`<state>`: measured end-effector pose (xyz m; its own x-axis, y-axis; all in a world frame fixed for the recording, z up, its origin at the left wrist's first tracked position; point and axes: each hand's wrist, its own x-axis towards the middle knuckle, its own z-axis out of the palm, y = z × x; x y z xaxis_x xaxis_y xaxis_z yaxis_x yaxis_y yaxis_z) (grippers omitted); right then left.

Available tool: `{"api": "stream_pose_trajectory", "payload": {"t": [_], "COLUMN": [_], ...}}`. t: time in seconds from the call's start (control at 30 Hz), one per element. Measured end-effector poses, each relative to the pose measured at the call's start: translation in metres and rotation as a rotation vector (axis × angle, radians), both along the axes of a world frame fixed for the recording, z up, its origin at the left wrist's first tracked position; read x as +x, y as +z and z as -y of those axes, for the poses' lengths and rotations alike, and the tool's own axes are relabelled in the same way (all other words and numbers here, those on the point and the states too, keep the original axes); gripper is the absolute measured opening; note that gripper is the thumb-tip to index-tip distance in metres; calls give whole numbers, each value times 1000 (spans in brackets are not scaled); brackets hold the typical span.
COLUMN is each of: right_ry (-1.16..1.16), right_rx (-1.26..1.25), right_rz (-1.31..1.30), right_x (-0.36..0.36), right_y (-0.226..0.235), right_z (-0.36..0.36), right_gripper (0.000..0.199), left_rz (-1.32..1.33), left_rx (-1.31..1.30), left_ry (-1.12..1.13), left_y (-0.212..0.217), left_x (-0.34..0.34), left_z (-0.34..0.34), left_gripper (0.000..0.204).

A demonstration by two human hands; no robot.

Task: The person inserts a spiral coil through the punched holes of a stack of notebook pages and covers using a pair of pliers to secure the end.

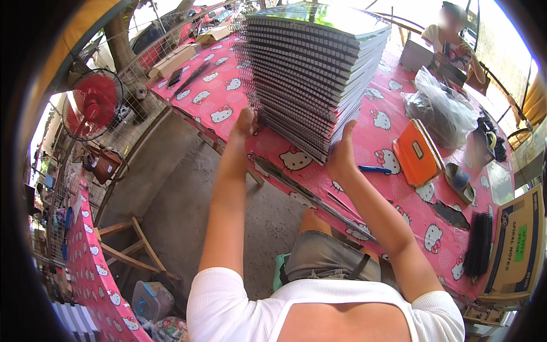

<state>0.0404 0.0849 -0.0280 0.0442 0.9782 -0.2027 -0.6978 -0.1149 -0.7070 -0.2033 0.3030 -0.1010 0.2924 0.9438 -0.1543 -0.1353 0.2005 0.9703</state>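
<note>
Notebooks (302, 74), wire-spined, glossy-topped, form a tall block over pink surface (397, 111); grip of left hand (245, 122) and right hand (343, 157) clasps its lower sides.

Wire-mesh fence (140, 121) edges grey concr. floor (176, 185) (v. bright outside)

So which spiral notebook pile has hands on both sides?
The tall stack at top centre, with the left hand and right hand at its lower corners. The far spiral pile, near another person, is away from those hands.
</note>
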Motion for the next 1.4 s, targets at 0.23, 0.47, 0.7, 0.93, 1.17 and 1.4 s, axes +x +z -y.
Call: {"api": "stream_pose_trajectory", "payload": {"t": [0.23,0.47,0.7,0.93,1.17,1.4], "right_ry": [96,109,67,-386,-223,-366], "right_rx": [-37,15,-6,144,-221,124], "right_rz": [-81,92,128,128,-259,840], "right_x": [33,107,103,16,32,16], "right_y": [21,3,9,-47,-50,-73], "right_z": [-7,-87,-99,-36,-18,-15], "right_gripper": [103,58,62,72,73,80], "left_rz": [179,1,36,-140,-364,-497], "left_rx": [81,86,-194,288,279,229], "left_ry": [-119,-32,-9,522,462,529], "left_y": [23,78,68,7,2,-17], "left_x": [2,51,61,29,71,54], "left_z": [75,219,219,76,71,101], "left_gripper": [41,66,82,91,104,93]}}
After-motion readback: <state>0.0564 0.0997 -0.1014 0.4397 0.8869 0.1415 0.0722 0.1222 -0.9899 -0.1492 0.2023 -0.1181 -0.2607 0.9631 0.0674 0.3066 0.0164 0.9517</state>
